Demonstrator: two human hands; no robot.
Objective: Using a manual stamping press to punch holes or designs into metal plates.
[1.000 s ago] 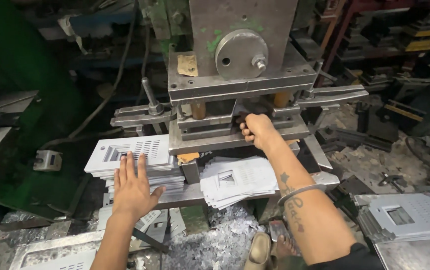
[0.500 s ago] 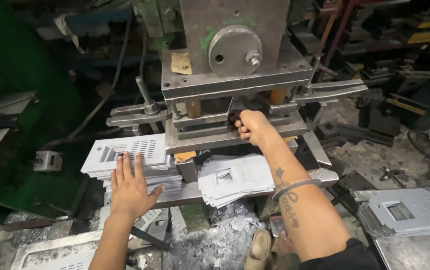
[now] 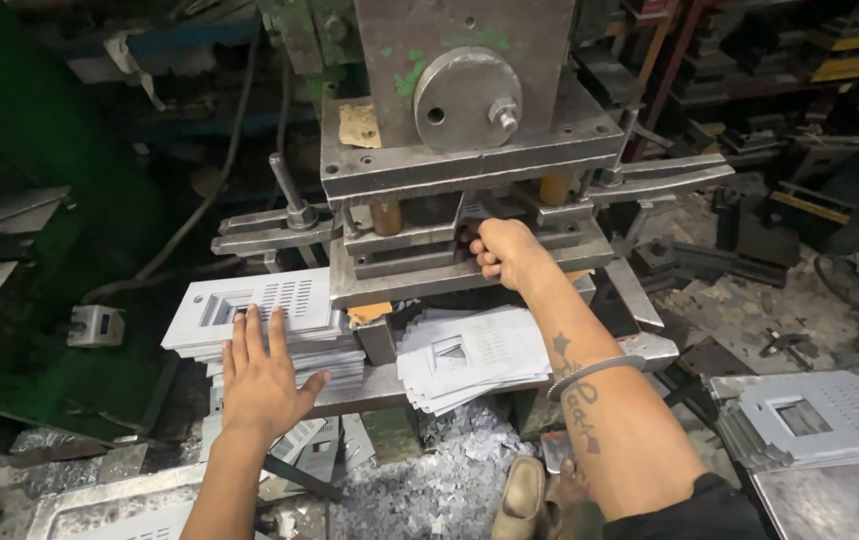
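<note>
A person's left hand lies spread flat on a stack of perforated metal panels, steadying it beside the press, while the right hand reaches closed-fingered into the die gap, grip hidden.

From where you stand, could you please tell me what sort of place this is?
Most likely a small metal-stamping workshop. A heavy grey steel press stands ahead, stacks of punched pale grey sheet-metal panels lie beside it, and silvery metal offcuts litter the floor below.
</note>
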